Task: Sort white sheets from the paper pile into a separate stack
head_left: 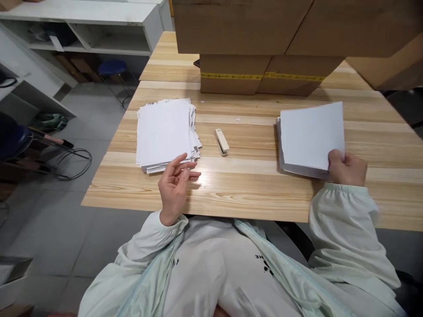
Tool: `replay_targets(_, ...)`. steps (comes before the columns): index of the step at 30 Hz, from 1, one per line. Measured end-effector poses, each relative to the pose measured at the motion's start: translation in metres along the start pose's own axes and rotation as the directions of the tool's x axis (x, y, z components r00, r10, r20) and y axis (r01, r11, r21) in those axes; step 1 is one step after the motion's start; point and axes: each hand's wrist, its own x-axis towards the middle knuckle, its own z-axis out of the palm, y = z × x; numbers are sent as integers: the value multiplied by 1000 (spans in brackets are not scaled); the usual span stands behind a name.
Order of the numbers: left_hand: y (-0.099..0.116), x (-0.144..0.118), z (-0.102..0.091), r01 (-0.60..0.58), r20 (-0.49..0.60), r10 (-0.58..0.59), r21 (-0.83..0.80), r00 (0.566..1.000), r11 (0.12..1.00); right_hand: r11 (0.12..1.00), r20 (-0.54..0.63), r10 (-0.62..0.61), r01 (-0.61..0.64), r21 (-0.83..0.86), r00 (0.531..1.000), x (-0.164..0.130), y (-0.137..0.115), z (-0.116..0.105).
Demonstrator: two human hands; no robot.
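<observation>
My right hand point(347, 168) pinches the near right corner of a white paper sheet point(312, 134), with the thumb on top. That sheet lies over a paper stack at the table's right side, its right edge lifted a little. On the left, my left hand point(176, 185) hovers palm-up by the near edge of a thick, uneven stack of white paper point(163, 132). Its fingers are loosely curled and apart, with nothing in them. Between the two stacks a cream stapler point(221, 142) rests on the wood.
Cardboard boxes point(231, 72) with yellow tape stand piled at the back of the wooden table point(231, 193), the upper ones overhanging toward me. Past the left edge are a blue stool point(112, 67) and white shelving point(109, 39). Tiny paper scraps dot the tabletop.
</observation>
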Motion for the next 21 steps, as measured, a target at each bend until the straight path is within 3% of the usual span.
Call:
replay_targets(2, 1, 8, -9, -76, -52, 80, 67, 995, 995, 989, -168, 0, -25, -149, 986, -12, -4, 3)
replay_targets(4, 3, 20, -19, -188, -89, 209, 198, 974, 962, 966, -300, -125, 47, -253, 946, -30, -20, 4)
replay_targets(5, 4, 27, -25, -247, -65, 277, 294, 959, 923, 959, -333, -199, 114, -259, 922, -41, -34, 6)
replay_targets(7, 4, 43, -34, -358, 96, 359, 493, 928, 793, 947, -302, -320, 294, -129, 898, -66, -69, 12)
replay_targets(8, 3, 50, -38, -405, 202, 356, 569, 912, 716, 914, -203, -398, 405, -8, 895, -80, -89, 17)
replay_targets(9, 1, 57, -41, -441, 295, 329, 619, 897, 649, 845, -80, -508, 514, 146, 858, -93, -109, 25)
replay_targets(10, -2, 62, -43, -462, 358, 294, 651, 886, 602, 760, -17, -606, 586, 282, 795, -105, -129, 34)
replay_targets(12, -9, 69, -44, -460, 403, 232, 682, 885, 568, 597, 123, -769, 637, 487, 627, -123, -162, 57)
replay_targets(14, -15, 71, -44, -439, 402, 199, 690, 894, 576, 518, 211, -840, 622, 586, 500, -132, -184, 83)
replay_targets(15, -18, 71, -45, -431, 398, 194, 685, 897, 588, 515, 251, -847, 610, 602, 468, -134, -192, 96)
replay_targets(18, -19, 71, -47, -400, 378, 180, 652, 908, 644, 572, 367, -819, 591, 569, 441, -135, -209, 131)
replay_targets(21, -13, 78, -50, -333, 339, 134, 643, 931, 689, 609, 410, -793, 588, 533, 450, -137, -221, 154)
